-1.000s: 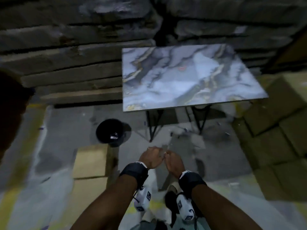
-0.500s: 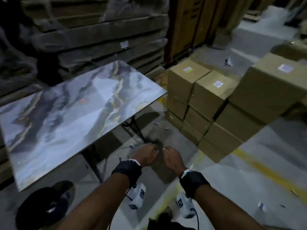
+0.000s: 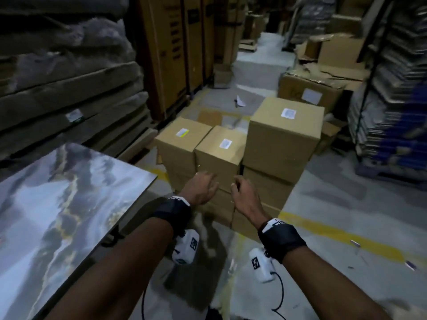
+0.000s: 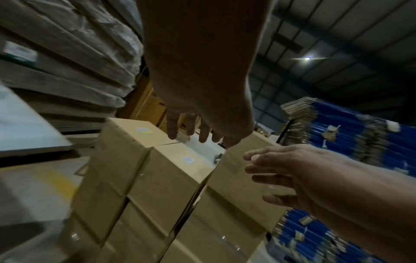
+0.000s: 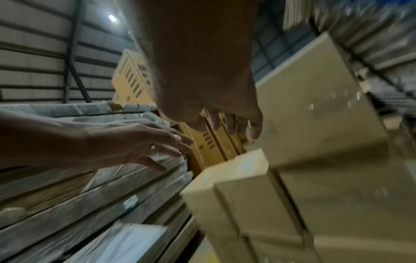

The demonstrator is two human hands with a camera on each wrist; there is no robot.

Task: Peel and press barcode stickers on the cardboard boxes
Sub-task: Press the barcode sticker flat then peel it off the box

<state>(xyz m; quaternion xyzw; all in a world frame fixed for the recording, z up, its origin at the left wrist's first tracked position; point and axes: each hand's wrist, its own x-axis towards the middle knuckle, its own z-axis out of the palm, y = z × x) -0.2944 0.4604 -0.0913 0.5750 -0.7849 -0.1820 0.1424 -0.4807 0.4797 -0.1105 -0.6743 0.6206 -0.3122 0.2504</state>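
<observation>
Before the stacked cardboard boxes (image 3: 219,158), left hand (image 3: 201,189) and right hand (image 3: 245,196) raised apart, fingers (image 4: 265,178) loosely spread, each grip empty. White barcode stickers (image 3: 225,143) already on box tops; marble-patterned bench (image 3: 57,204) at left.

sticker (image 3: 225,143) print too small to read, shelving (image 3: 392,93) blurred
</observation>
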